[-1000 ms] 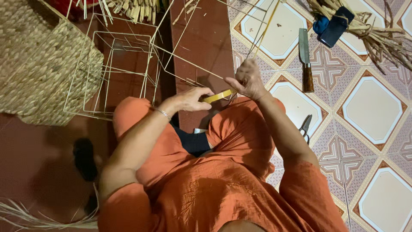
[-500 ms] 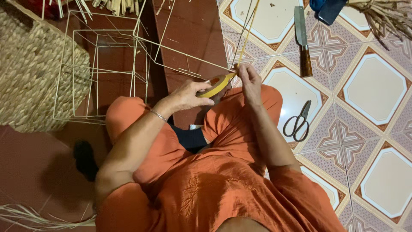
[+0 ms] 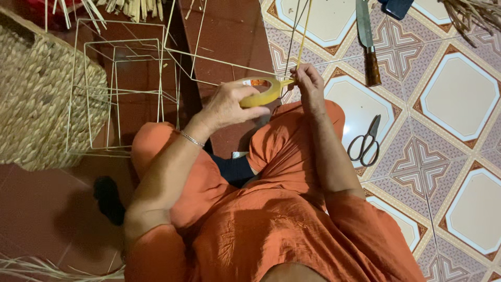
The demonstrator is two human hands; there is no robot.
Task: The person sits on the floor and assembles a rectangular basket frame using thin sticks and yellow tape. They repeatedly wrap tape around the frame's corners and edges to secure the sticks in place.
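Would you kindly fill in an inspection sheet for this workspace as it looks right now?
Surface: patterned tile floor on the right, plain red floor on the left.
Job's things: tape roll in the left hand; thin wire frame on the floor, one wire reaching to the hands.
Clutter: scissors and knife lie on the tiles; woven basket at left; dry straw at top right.
Grippers: left hand grips the roll; right hand pinches the tape end at the wire.
Cables: nothing seen.
Surroundings: the person's orange clothing fills the foreground.
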